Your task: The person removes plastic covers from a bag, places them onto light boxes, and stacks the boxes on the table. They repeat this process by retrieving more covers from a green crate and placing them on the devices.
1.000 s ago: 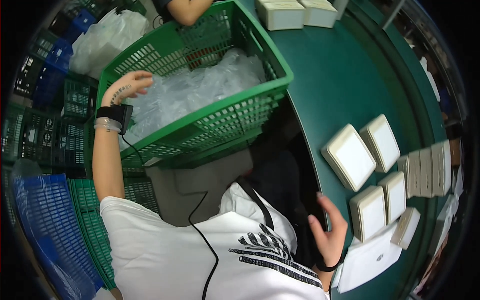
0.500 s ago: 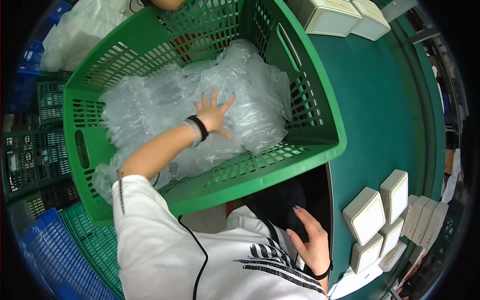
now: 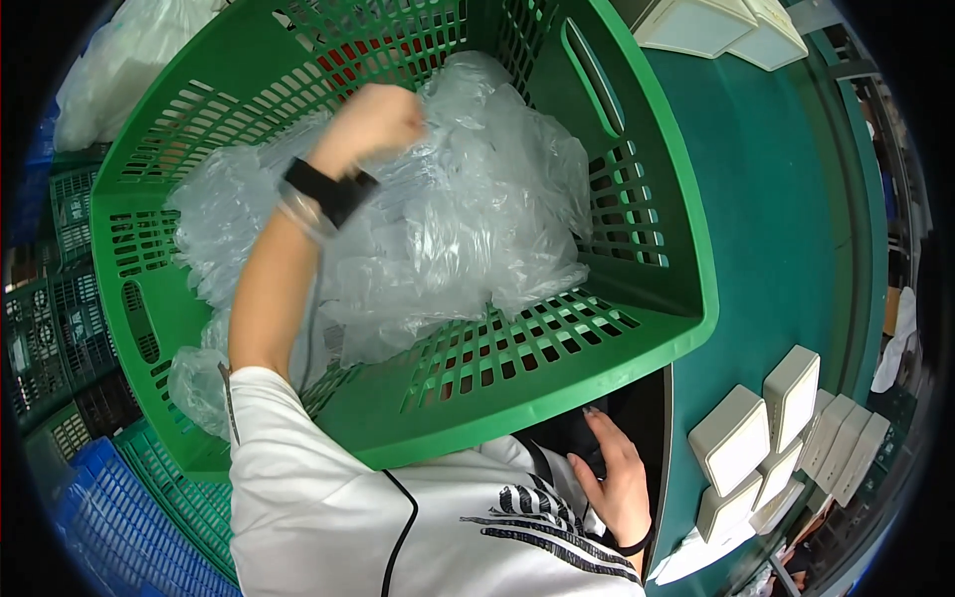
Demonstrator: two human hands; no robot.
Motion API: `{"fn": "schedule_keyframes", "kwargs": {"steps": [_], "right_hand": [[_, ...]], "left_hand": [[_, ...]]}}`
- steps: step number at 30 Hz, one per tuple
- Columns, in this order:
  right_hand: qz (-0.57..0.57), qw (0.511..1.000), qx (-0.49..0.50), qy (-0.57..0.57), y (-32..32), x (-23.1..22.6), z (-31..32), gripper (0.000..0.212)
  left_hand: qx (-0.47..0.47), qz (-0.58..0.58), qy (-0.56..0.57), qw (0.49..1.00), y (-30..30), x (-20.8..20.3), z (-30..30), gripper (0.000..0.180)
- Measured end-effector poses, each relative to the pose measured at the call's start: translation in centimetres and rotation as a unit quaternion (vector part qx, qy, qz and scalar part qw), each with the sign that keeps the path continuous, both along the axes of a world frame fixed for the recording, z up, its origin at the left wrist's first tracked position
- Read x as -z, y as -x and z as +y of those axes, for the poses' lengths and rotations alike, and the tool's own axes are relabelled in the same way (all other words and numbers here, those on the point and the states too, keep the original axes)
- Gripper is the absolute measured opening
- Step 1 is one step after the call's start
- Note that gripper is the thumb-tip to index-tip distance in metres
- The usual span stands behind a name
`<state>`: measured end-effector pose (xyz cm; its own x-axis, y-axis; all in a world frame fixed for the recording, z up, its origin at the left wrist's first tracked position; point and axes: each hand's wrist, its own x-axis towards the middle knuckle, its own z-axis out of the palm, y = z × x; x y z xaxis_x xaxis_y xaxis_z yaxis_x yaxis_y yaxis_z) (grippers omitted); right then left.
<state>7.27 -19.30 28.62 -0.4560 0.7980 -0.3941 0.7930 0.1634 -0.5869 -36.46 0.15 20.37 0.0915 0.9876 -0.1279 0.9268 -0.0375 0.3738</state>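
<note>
My left hand (image 3: 373,124) is over the far part of a big green crate (image 3: 557,383), above a heap of clear plastic bags (image 3: 438,239). Motion blurs this hand and its fingers look curled under, so I cannot make out whether anything is in them. A black watch-like band (image 3: 328,189) sits on that wrist. Lower right, my right hand (image 3: 615,483) hangs beside the crate's near edge, close to the green table's side. Its thumb and fingers are apart and nothing is held in it.
Several white boxes (image 3: 731,438) stand on the green table (image 3: 766,219) at right, with more boxes (image 3: 696,25) at its far end. Blue and green baskets (image 3: 109,507) are at lower left. A white plastic sack (image 3: 129,70) lies at the far left.
My left hand has moved from the middle of the bags, fingers spread, to farther away and left, its fingers now curled. The crate appears slightly larger and shifted. My right hand stays nearly put.
</note>
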Motion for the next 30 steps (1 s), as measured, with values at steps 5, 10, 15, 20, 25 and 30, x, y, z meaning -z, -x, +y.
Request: {"fn": "schedule_keyframes", "kwargs": {"steps": [5,10,15,20,25,30], "right_hand": [[0.017,1.0,-0.005,0.004,0.3,0.6,0.1,0.054],[0.007,1.0,-0.005,0.001,-0.3,1.1,-0.1,0.052],[-0.027,0.999,0.03,0.003,0.1,2.1,-0.3,0.052],[-0.015,0.999,0.038,0.013,1.1,2.6,-0.3,0.049],[-0.03,0.998,0.011,0.05,0.9,3.6,-0.1,0.05],[-0.049,0.997,0.015,0.059,1.1,4.0,-0.7,0.049]], "left_hand": [[-0.063,0.128,0.224,0.964,11.6,9.3,-0.1,0.033],[-0.081,0.149,0.115,0.979,10.2,14.4,-1.0,0.078],[-0.131,0.046,0.23,0.963,7.5,14.7,-1.1,0.113],[-0.149,0.038,0.162,0.975,6.9,15.1,-2.8,0.12],[-0.142,0.08,-0.011,0.987,9.9,18.5,-4.5,0.112],[-0.115,0.085,-0.036,0.989,9.1,18.2,-3.8,0.113]]}}
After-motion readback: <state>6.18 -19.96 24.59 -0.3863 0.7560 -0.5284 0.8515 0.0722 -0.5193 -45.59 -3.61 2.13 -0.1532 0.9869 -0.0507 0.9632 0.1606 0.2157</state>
